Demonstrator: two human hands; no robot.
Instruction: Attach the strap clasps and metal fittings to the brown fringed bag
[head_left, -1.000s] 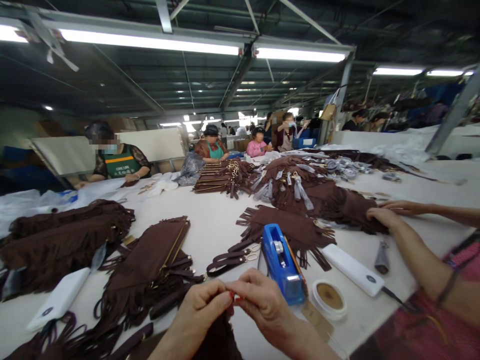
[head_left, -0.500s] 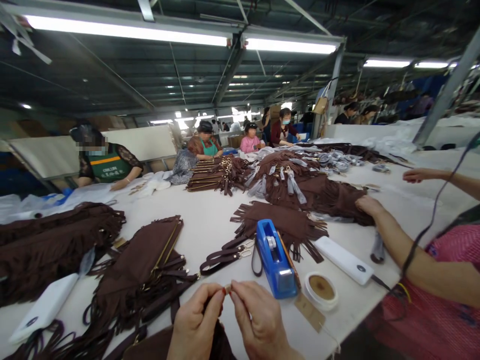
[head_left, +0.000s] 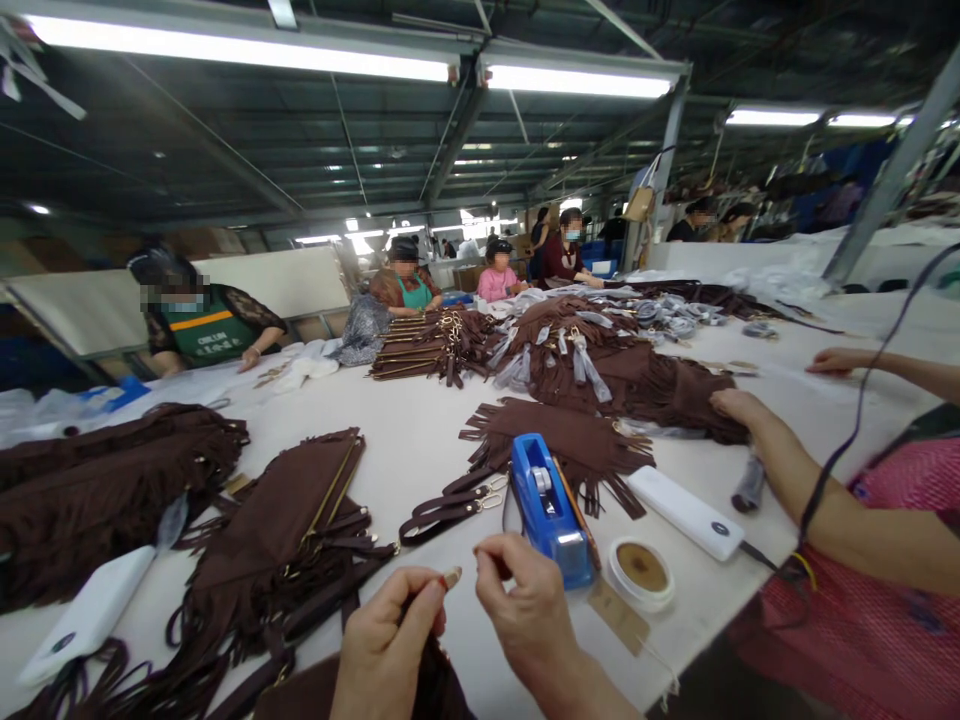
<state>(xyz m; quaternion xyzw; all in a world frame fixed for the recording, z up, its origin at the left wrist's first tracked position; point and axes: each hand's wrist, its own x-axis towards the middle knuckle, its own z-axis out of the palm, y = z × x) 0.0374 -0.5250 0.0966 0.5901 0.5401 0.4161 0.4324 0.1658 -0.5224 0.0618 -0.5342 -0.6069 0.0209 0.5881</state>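
Note:
My left hand point(head_left: 390, 640) pinches a small metal fitting point(head_left: 451, 577) at the end of a dark brown piece point(head_left: 435, 690) that lies under both hands at the bottom edge. My right hand point(head_left: 525, 610) is just to the right of it, fingers curled, a short gap from the fitting; I cannot tell whether it holds anything. A blue tape dispenser point(head_left: 547, 510) stands right behind my right hand. A brown fringed bag point(head_left: 300, 520) with a gold zipper lies to the left on the white table point(head_left: 420, 440).
A roll of tape point(head_left: 639, 570) and a white power bank point(head_left: 686, 512) lie right of the dispenser. A brown strap with clips point(head_left: 450, 505) is left of it. A neighbour's arms point(head_left: 780, 450) reach in from the right over fringed pieces point(head_left: 645, 390). Other workers sit across the table.
My hands were together on the small fitting; now my right hand has drawn a little away to the right. The view has shifted slightly downward. The neighbour's far hand moved back.

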